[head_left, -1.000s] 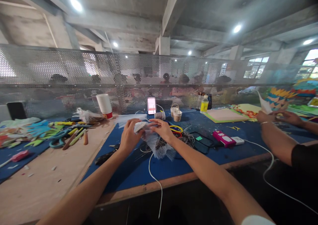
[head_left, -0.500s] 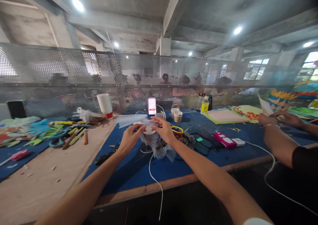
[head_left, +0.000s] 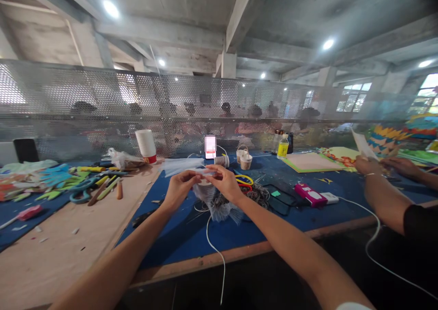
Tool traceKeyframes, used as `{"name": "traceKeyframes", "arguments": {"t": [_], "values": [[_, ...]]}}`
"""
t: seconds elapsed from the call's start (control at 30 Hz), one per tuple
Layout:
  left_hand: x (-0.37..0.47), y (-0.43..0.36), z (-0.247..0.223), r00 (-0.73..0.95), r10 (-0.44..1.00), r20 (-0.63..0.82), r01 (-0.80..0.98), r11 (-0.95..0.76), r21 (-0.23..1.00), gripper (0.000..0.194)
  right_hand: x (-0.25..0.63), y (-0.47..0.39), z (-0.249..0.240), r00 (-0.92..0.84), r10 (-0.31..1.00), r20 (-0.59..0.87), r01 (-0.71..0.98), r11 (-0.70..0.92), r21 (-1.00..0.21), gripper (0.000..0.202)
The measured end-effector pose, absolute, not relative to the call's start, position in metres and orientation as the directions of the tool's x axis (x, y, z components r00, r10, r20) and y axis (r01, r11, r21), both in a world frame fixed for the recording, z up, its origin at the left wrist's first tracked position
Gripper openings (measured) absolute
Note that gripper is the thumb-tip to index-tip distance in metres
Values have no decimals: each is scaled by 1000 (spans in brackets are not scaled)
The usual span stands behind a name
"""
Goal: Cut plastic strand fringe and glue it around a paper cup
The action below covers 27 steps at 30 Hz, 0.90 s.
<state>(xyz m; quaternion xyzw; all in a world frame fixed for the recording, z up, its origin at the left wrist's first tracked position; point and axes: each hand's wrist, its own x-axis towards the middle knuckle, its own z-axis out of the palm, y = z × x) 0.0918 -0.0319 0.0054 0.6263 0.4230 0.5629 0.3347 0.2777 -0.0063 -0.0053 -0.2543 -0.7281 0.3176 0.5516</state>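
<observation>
Over the blue mat, my left hand (head_left: 178, 189) pinches the upper edge of a piece of sheer, pleated white mesh fabric (head_left: 225, 213) between thumb and fingers. Opposite it, my right hand (head_left: 226, 183) grips the same edge, fingertips almost meeting those of the left. The fabric's top is gathered in a curve, and its pleated part hangs below my fingers. What lies under the fingertips is hidden. Behind the fabric sits a tangle of dark grey cord (head_left: 259, 195). A thin white cord (head_left: 215, 246) runs down from beneath it over the table's front edge.
A lit phone (head_left: 210, 147) stands behind my hands, near a spool (head_left: 221, 160). Stacked paper cups (head_left: 145, 145), scissors (head_left: 82, 189) and small tools lie left. Right are small buckets (head_left: 245, 160), a yellow-labelled bottle (head_left: 282, 147), a magenta box (head_left: 310, 195) and a co-worker's hands (head_left: 369, 165) with paper.
My fingertips have drawn closer together over the fabric's edge, covering more of its top. The view has shifted slightly. The co-worker's paper has tilted a little.
</observation>
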Motion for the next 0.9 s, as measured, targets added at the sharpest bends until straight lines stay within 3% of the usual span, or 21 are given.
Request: {"name": "traceKeyframes", "arguments": {"t": [0.3,0.47,0.53,0.63,0.7,0.73,0.9], "values": [[89,-36,14,84,971,222,-200,-202,959,32,282,-4,-5,-283,697,659,173,713,-679,32],[88,-37,15,83,979,188,-231,-164,959,29,286,-1,-1,-293,688,663,182,721,-668,31],[87,-35,12,75,977,199,-213,-180,960,28,296,5,4,-274,700,659,283,714,-641,30],[86,-32,8,70,973,219,-161,-206,965,28,319,17,12,-237,762,602,655,583,-481,23],[85,-30,6,64,973,224,-136,-213,967,29,335,23,15,-233,845,480,882,392,-263,23],[84,-30,5,64,972,224,-129,-214,968,30,343,25,16,-236,886,399,939,314,-142,23],[83,-29,4,79,968,236,-104,-228,968,31,361,26,7,-227,941,252,970,242,-28,20]]}}
